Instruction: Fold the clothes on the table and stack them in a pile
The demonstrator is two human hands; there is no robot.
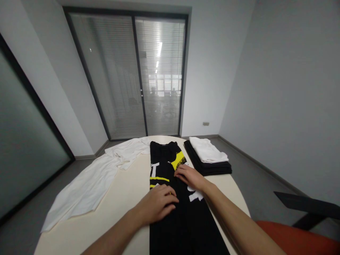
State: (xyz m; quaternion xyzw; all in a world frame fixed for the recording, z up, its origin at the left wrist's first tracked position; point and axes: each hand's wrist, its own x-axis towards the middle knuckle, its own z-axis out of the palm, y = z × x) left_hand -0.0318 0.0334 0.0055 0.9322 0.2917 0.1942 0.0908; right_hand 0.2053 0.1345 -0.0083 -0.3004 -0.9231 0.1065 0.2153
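Observation:
A black garment [170, 226] with yellow and white print lies lengthwise on the table, its sides folded toward the middle. My left hand [160, 202] rests on its left half, fingers apart and slightly bent, with a ring on one finger. Farther up, my right hand [191, 176] lies on the right half beside the yellow patch, its fingers loosely bent against the cloth. Neither hand visibly grips the fabric. The garment's near end runs out of the bottom of the view.
Loosely spread white clothing [87, 184] covers the left of the round table [127, 198]. At the back right, a folded white cloth [208, 150] tops folded black clothes [212, 169]. An orange chair [292, 237] with a black armrest stands at the right. Behind is a glass door [159, 88] with blinds.

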